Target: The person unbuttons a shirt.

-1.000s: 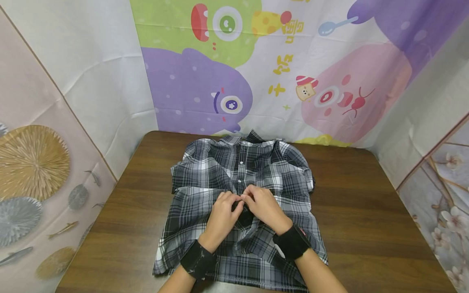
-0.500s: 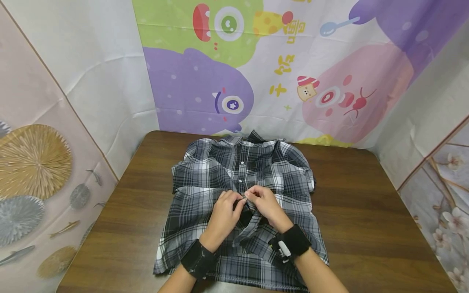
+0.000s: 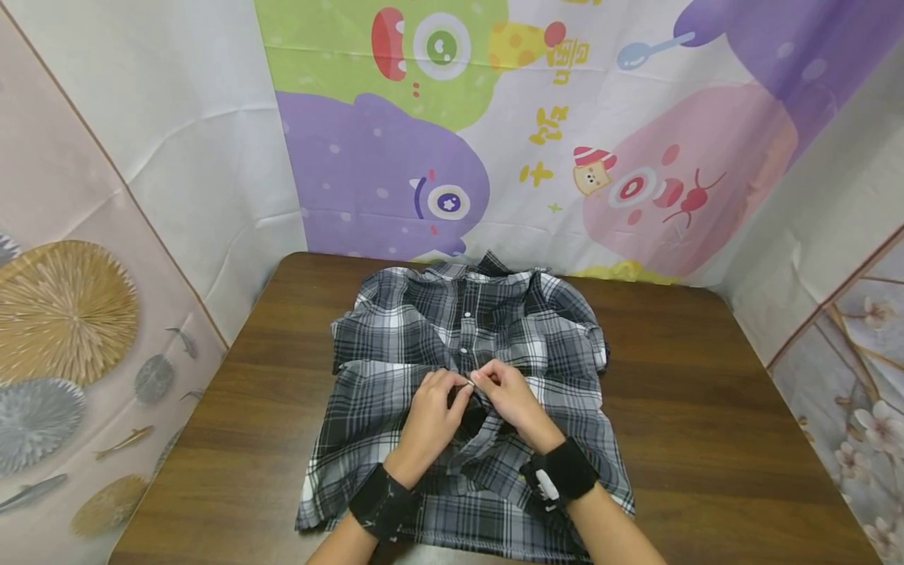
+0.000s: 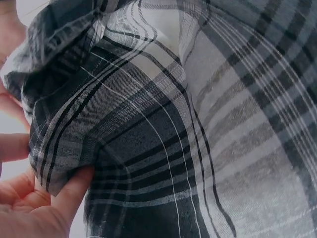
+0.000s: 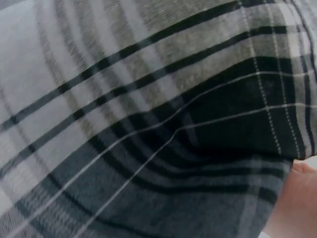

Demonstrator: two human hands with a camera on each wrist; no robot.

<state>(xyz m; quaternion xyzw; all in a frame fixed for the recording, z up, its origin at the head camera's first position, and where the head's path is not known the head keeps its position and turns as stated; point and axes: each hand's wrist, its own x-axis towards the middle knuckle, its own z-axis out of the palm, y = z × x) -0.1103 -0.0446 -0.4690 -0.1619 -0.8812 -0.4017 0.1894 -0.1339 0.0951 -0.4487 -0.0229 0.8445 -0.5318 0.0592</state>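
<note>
shirt: plaid shirt front-up on the table, collar at 12 o'clock, hem at 6, cloth rumpled through the middle.
left hand: left hand comes in from 7 o'clock; thumb and fingers closed in a pinch on shirt cloth, fold visible between them in the left wrist view.
right hand: right hand comes in from 5; thumb and index closed on cloth at the front opening, tips just beside the left's. Right wrist view mostly fabric, so exact hold unclear.
pinch point: tiny pale spot between tips, maybe a button; too small to confirm.
buttons: two visible at 12 from the tips, nearer one, farther one.
gap: front looks parted at 6 from the tips, dark inside.
slip risk: thin cloth could escape if either pinch loosens.
misalignment risk: rumples could skew the two front edges; pulling unevenly would worsen it.
visibility risk: fingertips cover the spot, so a miss could go unnoticed.
</note>
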